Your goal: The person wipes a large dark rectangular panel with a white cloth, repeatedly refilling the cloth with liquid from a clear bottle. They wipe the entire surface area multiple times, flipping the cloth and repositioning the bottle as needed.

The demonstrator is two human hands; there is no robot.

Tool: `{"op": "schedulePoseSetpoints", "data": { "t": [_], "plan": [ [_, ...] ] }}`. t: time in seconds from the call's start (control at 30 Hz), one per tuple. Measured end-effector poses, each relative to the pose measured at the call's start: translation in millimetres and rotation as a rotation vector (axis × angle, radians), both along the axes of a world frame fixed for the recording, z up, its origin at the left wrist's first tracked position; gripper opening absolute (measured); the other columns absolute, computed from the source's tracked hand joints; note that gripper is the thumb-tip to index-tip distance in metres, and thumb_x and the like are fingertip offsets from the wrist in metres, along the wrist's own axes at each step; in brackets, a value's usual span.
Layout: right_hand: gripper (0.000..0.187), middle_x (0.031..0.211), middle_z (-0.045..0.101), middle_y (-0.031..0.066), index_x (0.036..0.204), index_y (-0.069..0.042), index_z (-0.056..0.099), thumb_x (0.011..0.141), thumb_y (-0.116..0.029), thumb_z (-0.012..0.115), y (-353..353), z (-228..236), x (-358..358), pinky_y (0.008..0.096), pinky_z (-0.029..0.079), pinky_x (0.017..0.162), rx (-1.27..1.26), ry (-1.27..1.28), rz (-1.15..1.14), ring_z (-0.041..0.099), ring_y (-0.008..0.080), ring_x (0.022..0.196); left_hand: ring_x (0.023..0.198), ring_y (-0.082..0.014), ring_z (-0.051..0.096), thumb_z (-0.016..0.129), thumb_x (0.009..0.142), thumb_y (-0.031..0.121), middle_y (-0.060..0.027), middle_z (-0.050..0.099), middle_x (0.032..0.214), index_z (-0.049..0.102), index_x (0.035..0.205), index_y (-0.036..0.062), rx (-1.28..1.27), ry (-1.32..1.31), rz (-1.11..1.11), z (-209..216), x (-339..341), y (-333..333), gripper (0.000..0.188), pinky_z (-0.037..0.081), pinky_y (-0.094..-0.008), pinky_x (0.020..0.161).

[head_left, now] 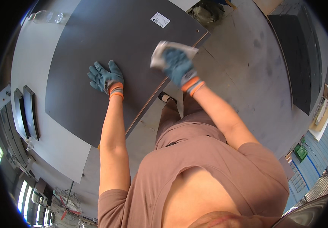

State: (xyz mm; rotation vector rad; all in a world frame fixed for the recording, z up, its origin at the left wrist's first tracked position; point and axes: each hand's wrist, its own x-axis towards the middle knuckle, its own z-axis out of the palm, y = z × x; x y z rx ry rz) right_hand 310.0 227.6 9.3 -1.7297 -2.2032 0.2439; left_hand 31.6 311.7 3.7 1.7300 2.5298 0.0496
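Head view. Dark grey panel (118,49): lying flat on the pale worktop (31,68), white label (160,19) near its far edge. My left hand (106,78), gloved: pressing flat on the panel, fingers spread wide. My right hand (177,65), gloved: gripping a white cloth (164,51) over the panel's right edge. Green crate (301,152) sitting on the floor at right; contents I cannot tell.

One large dark panel (111,49) lies flat, and on it sit one white sticker (160,19) and two gloved hands, the left hand (106,78) and the right hand (177,64). One white cloth (164,51) is at the panel's near edge, and two narrow dark strips (26,112) lie left of the panel.
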Motion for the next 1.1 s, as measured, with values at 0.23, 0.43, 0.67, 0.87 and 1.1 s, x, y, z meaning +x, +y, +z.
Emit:
{"op": "schedulePoseSetpoints", "data": {
  "t": [0.23,0.43,0.67,0.87,1.1],
  "plan": [
    [0.052,0.144,0.054,0.0226,0.140,-0.002,0.055,0.100,-0.036,0.058,55,-31,101,0.0538,0.046,0.108,0.395,-0.074,-0.383,0.053,0.0432,0.130,0.159,-0.0309,0.016,0.038,0.100,0.068,-0.0094,0.025,0.171,0.035,0.162,0.0157,0.024,-0.045,-0.031,0,10,5,0.081,0.008,-0.0519,0.128],
    [0.062,0.154,0.048,0.0175,0.147,-0.008,0.052,0.092,-0.030,0.070,-30,-22,-5,0.0503,0.040,0.117,0.160,-0.008,-0.240,0.051,0.0380,0.135,0.159,-0.0326,0.018,0.041,0.100,0.065,-0.0110,0.026,0.170,0.036,0.161,0.0128,0.024,-0.031,-0.015,-1,2,1,0.080,0.008,-0.0524,0.128],
    [0.028,0.106,0.068,0.0174,0.115,-0.002,0.066,0.097,-0.024,0.068,45,-8,97,0.0420,0.056,0.080,0.308,0.201,-0.674,0.066,0.0376,0.090,0.158,-0.0339,0.019,0.042,0.100,0.065,-0.0118,0.027,0.170,0.037,0.160,0.0120,0.030,-0.034,-0.043,-4,7,5,0.080,0.009,-0.0541,0.127],
    [0.028,0.092,0.070,0.0192,0.109,-0.002,0.067,0.099,-0.028,0.065,29,-7,74,0.0434,0.055,0.077,0.260,0.219,-0.645,0.068,0.0392,0.087,0.158,-0.0339,0.018,0.042,0.100,0.065,-0.0116,0.026,0.170,0.038,0.160,0.0117,0.045,-0.029,-0.038,-9,2,3,0.080,0.008,-0.0539,0.127],
    [0.027,0.092,0.072,0.0164,0.102,-0.007,0.069,0.093,-0.032,0.072,2,-22,57,0.0426,0.056,0.078,-0.049,0.663,-0.746,0.070,0.0322,0.085,0.158,-0.0338,0.017,0.039,0.100,0.066,-0.0113,0.025,0.170,0.036,0.161,0.0114,0.011,-0.034,-0.044,-3,2,3,0.081,0.007,-0.0533,0.127]
  ]
}}
